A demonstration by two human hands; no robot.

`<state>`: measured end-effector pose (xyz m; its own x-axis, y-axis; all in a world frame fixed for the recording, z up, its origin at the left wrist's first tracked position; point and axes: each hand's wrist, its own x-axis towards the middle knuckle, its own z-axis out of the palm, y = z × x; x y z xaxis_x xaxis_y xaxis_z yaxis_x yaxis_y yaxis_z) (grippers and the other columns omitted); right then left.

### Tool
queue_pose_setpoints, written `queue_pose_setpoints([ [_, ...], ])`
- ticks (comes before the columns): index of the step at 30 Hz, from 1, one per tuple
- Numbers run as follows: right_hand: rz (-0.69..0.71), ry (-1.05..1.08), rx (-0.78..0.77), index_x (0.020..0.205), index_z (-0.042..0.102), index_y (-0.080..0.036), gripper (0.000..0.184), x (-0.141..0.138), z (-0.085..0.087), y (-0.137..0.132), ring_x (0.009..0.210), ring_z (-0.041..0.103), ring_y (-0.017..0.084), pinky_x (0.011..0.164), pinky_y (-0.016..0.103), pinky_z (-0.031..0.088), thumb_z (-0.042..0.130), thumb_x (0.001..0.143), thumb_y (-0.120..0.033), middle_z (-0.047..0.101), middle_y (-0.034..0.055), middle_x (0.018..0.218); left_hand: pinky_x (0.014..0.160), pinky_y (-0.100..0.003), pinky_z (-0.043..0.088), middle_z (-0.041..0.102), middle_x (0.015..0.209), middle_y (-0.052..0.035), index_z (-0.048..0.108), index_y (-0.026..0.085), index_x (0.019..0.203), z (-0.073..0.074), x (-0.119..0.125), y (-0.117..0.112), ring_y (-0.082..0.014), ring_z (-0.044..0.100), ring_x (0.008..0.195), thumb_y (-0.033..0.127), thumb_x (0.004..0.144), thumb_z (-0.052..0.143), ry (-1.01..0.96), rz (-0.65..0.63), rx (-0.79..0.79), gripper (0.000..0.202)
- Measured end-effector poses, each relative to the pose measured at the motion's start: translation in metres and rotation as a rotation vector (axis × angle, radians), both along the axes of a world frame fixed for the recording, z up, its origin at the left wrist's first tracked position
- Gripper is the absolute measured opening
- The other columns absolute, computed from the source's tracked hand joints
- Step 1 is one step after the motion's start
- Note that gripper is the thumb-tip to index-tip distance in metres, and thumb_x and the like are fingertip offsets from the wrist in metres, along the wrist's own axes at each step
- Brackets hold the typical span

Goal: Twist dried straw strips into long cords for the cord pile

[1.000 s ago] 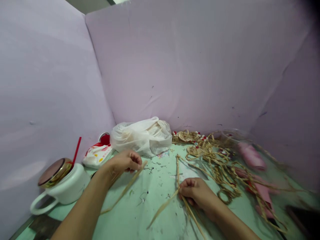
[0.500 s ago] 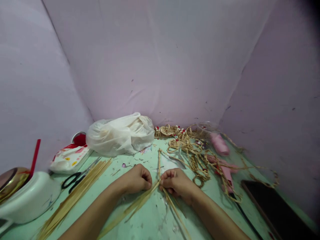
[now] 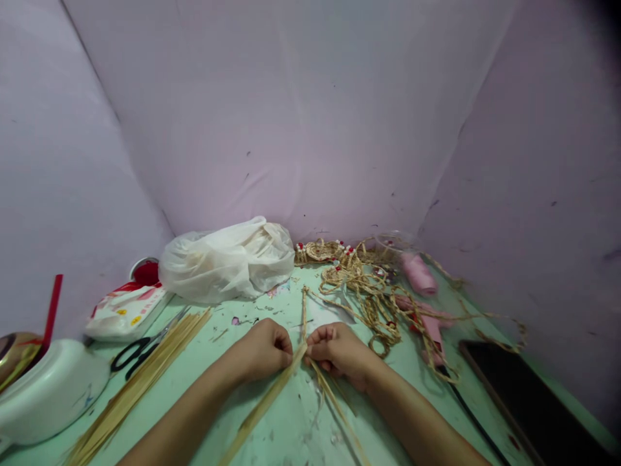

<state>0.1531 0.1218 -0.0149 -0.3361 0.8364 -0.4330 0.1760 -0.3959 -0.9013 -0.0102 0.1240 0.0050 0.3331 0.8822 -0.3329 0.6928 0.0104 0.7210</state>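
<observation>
My left hand point(image 3: 270, 349) is closed in a pinch on a flat, pale straw strip point(image 3: 266, 402) that trails down toward the table's near side. Close beside it, my right hand point(image 3: 334, 351) pinches the lower end of a thin straw braid point(image 3: 305, 310). More loose strands point(image 3: 341, 409) hang below the right hand. From between the hands, the braid runs away from me to a bend, where a cord leads right toward a heap of braided straw cord point(image 3: 376, 310). The fingertips partly hide the strands between them.
Left are a bundle of straw strips point(image 3: 140, 382), black-handled scissors point(image 3: 138, 355), a white bowl point(image 3: 61, 391), a tissue pack point(image 3: 129, 314) and a white plastic bag point(image 3: 228, 262). Right are a pink thread spool point(image 3: 418, 274), a pink glue gun point(image 3: 433, 333) with a black cord, and a dark phone point(image 3: 526, 401).
The straw at my left hand has gone from several spread strands to one narrower strip, swung slightly inward. Both hands stay close together; the whole view has shifted slightly.
</observation>
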Motion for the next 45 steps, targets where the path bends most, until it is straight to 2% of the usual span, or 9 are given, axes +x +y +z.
queue_pose_setpoints([
  [7,-0.011,-0.009,-0.019,0.051,0.054,-0.013,0.006,0.000,0.003,-0.001,0.028,0.025,0.003,0.032,0.018,0.013,0.051,0.057,-0.011,0.038,-0.0067,0.031,0.048,-0.020,0.026,0.046,0.048,0.0021,0.062,0.013,0.056,0.016,0.014,-0.013,-0.0097,0.041,0.051,0.016,0.058,0.045,0.192,0.064,0.131,0.017],
  [14,-0.007,0.028,-0.022,0.052,0.054,-0.012,0.005,0.001,0.002,0.000,0.030,0.026,0.003,0.033,0.018,0.012,0.052,0.056,-0.012,0.041,-0.0060,0.033,0.043,-0.021,0.018,0.025,0.038,0.0057,0.047,0.014,0.039,0.007,0.019,-0.013,-0.0066,0.027,0.043,0.017,0.058,0.049,0.135,0.130,0.092,0.020],
  [17,-0.006,0.037,-0.020,0.053,0.054,-0.012,0.004,0.002,0.003,0.000,0.029,0.025,0.003,0.032,0.018,0.012,0.052,0.056,-0.013,0.040,-0.0065,0.033,0.040,-0.021,0.018,0.028,0.031,0.0060,0.043,0.015,0.037,0.007,0.019,-0.011,-0.0054,0.024,0.035,0.019,0.060,0.049,0.005,0.172,-0.055,0.024],
  [22,-0.015,0.050,-0.032,0.053,0.053,-0.013,0.003,0.002,0.001,0.000,0.030,0.026,0.002,0.033,0.018,0.012,0.053,0.056,-0.014,0.043,-0.0062,0.035,0.033,-0.020,0.016,0.039,0.028,0.0029,0.060,0.012,0.050,0.008,0.019,-0.010,-0.0049,0.024,0.026,0.031,0.063,0.052,-0.143,0.245,-0.252,0.024],
  [25,-0.029,0.059,-0.040,0.054,0.052,-0.013,0.002,0.002,0.002,0.000,0.031,0.027,0.002,0.033,0.017,0.013,0.054,0.055,-0.014,0.045,-0.0059,0.037,0.030,-0.019,0.015,0.040,0.029,0.0025,0.061,0.012,0.051,0.003,0.018,-0.009,-0.0046,0.025,0.025,0.034,0.058,0.057,-0.211,0.272,-0.321,0.024],
  [29,-0.042,0.025,-0.041,0.058,0.050,-0.015,0.006,0.000,0.004,-0.001,0.031,0.029,0.003,0.033,0.017,0.015,0.053,0.054,-0.011,0.044,-0.0073,0.036,0.027,-0.018,0.016,0.044,0.031,0.0028,0.058,0.013,0.049,-0.006,0.015,-0.005,-0.0049,0.028,0.024,0.025,0.052,0.056,-0.243,0.285,-0.347,0.012],
  [34,-0.028,0.001,0.005,0.064,0.049,-0.016,0.015,-0.002,-0.002,0.000,0.032,0.033,0.004,0.033,0.017,0.019,0.050,0.052,-0.007,0.048,-0.0076,0.038,0.025,-0.017,0.018,0.056,0.044,-0.0015,0.054,0.013,0.049,-0.004,0.020,-0.005,-0.0049,0.032,0.024,0.014,0.050,0.050,-0.276,0.280,-0.373,0.005],
  [39,0.005,-0.032,0.115,0.062,0.050,-0.015,0.014,0.000,-0.012,0.003,0.032,0.033,0.004,0.034,0.017,0.021,0.049,0.051,-0.006,0.047,-0.0077,0.039,0.027,-0.019,0.029,0.050,0.037,0.0000,0.049,0.013,0.044,-0.003,0.024,-0.007,-0.0093,0.042,0.028,0.011,0.051,0.050,-0.323,0.344,-0.384,0.008],
  [45,0.016,-0.047,0.114,0.061,0.050,-0.015,0.013,0.001,-0.011,0.004,0.033,0.035,0.004,0.034,0.017,0.023,0.052,0.052,-0.006,0.046,-0.0077,0.039,0.027,-0.019,0.029,0.045,0.031,0.0000,0.048,0.013,0.040,-0.004,0.024,-0.008,-0.0084,0.037,0.024,0.016,0.057,0.049,-0.252,0.270,-0.347,0.018],
])
